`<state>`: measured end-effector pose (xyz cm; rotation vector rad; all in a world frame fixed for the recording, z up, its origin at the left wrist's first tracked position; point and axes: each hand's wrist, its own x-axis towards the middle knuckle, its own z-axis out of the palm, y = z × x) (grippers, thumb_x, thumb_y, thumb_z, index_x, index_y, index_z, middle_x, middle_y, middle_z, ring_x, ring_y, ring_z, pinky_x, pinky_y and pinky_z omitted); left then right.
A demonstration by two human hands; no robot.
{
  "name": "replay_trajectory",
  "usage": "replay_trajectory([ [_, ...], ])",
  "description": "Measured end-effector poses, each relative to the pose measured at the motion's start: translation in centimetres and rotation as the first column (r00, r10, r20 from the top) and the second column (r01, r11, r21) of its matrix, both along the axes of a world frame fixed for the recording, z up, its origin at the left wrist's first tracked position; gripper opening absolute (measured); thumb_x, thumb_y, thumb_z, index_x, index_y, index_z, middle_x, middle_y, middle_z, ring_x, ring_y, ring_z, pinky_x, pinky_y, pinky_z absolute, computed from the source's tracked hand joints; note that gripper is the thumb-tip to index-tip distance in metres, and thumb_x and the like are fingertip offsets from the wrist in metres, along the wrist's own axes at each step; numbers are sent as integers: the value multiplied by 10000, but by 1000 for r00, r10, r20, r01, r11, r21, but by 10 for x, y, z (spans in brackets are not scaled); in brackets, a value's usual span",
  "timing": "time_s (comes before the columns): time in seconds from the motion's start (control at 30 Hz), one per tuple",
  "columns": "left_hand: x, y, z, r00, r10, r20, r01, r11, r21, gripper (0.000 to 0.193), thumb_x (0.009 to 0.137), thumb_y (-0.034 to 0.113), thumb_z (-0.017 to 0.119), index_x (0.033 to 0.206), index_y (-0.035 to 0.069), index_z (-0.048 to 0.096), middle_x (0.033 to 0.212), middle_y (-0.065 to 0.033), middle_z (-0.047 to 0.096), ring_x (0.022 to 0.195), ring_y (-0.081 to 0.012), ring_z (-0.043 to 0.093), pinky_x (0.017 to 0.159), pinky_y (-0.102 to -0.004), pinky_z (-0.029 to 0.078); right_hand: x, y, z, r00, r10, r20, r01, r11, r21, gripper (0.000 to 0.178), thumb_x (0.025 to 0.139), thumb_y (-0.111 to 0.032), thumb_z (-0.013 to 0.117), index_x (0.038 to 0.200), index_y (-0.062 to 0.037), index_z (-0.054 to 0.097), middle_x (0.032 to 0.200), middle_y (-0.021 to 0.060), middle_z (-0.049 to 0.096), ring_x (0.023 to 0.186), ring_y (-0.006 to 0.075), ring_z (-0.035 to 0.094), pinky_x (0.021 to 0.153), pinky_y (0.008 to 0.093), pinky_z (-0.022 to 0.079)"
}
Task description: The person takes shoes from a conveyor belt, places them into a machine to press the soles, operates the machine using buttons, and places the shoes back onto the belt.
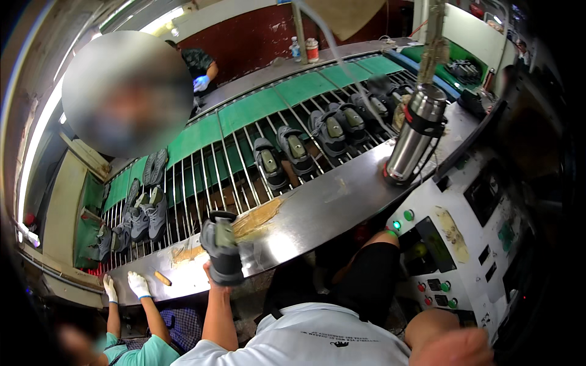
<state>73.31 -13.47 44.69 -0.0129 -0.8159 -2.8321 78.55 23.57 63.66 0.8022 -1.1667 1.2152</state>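
A: Where is the shoe lying relative to the left grip?

B: The left grip is clamping on a grey shoe at its near, lower end. The shoe is standing out above the grip and to its right, partly hiding the fingers; an olive insert is filling its opening.

A: And the right grip?

B: It is appearing blurred, well to the right of the left grip; whether its fingers are standing apart or together, one cannot tell.

A: What is surrounding the left grip?

B: Just beyond it, a metal counter is bearing a patch of brown tape. Farther beyond, a rack of rods is carrying more grey shoes, ahead and to either side of the grip. To its left, a co-worker's white-gloved hand is resting at the counter's edge, near a yellowish stick. Well to its right, a steel flask is standing upright.
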Motion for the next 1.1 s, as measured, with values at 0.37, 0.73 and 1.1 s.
replay_trajectory([
  [0.37, -9, 200, 13, 297, -955, -8, 941, 291, 169, 655, 837, 425, 580, 1338, 32, 427, 1289, -234, 486, 1107, -361, 541, 960, -443, 442, -26, 28, -220, 13, 928, 373, -469, 335, -817, 784, 874, -448, 583, 1464, -70, 230, 1359, 129, 441, 1126, 234, 506, 956, 390, 408],
  [0.73, -38, 228, -121, 577, -556, 598, 816, 392, -424, 128, 915, 83, 509, 921, -8, 599, 854, -119, 651, 809, -240, 660, 777, -355, 538, 38, 168, -270, 375, 828, 417, 15, 445, -895, 796, 795, -507, 620, 1387, -37, 368, 1359, 123, 470, 1184, 286, 506, 1012, 426, 399],
  [1.1, -118, 137, -215, 986, 124, 116, 103, 108, -989, 77, 799, 51, 577, 755, -12, 588, 616, -41, 564, 561, -115, 516, 523, -259, 415, -124, 360, -141, 320, 206, 925, 553, 753, -358, 936, 708, -318, 685, 1469, -123, 177, 1352, 135, 440, 1168, 281, 483, 950, 409, 418],
])
